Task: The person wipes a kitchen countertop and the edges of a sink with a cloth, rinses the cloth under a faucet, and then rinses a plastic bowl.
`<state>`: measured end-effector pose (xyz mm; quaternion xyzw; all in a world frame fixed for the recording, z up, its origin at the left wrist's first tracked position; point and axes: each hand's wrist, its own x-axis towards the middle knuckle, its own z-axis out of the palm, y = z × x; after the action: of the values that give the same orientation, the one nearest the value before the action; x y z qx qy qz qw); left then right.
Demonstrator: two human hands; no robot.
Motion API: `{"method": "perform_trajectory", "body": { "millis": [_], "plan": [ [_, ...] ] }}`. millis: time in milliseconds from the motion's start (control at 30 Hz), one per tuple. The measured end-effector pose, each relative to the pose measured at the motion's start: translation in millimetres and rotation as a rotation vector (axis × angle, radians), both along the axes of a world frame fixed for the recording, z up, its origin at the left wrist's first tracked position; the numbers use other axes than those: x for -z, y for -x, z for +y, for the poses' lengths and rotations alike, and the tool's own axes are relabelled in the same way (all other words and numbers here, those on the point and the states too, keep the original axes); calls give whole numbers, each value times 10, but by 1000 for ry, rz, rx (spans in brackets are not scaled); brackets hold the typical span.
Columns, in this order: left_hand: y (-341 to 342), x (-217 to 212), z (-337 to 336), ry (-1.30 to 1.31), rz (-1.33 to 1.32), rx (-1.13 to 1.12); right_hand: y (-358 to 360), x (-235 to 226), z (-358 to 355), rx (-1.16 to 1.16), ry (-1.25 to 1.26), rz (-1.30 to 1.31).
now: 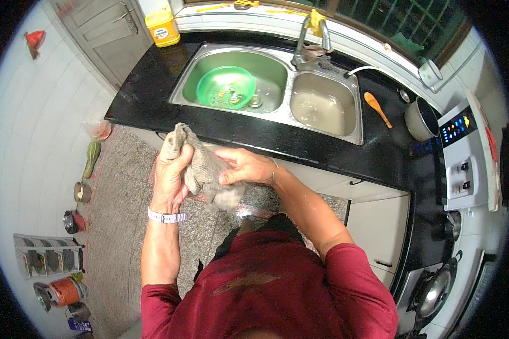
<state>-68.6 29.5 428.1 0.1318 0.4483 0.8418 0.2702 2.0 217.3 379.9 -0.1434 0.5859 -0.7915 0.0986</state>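
Right now both hands hold one grey cloth (201, 169), just in front of the double sink (322, 131). The left hand (171, 175) is closed tight around the top of the cloth, so one end pokes up above the fist. The right hand (244, 166) is partly closed and pinches the side of the cloth with thumb and fingers. Held from two sides like this, the cloth looks bunched up and twisted, maybe so water can be squeezed out of it. It hangs over the floor, not over the sink, and the black counter (152, 96) lies between the cloth and the sink.

Inside the sink, the left bowl holds a green basin (226, 86). The right bowl has cloudy water in it. A tap (311, 34) stands behind the sink. An orange spoon (377, 109) lies on the counter right of the sink, and a dark pot (421, 118) sits further right. A yellow jug (163, 27) stands far left of the sink.
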Motion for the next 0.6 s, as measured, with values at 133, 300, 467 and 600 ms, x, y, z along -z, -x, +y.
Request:
{"method": "perform_trajectory", "body": {
  "millis": [133,300,467,600],
  "plan": [
    [77,70,-306,98,127,4,-109,-106,-50,-8,104,-189],
    [-58,-50,-369,111,122,-5,-8,-275,-272,80,-287,16],
    [119,-175,-557,374,488,19,87,-408,19,159,-667,53],
    [209,35,-732,735,810,-32,64,-685,25,333,-580,30]
  ]
}}
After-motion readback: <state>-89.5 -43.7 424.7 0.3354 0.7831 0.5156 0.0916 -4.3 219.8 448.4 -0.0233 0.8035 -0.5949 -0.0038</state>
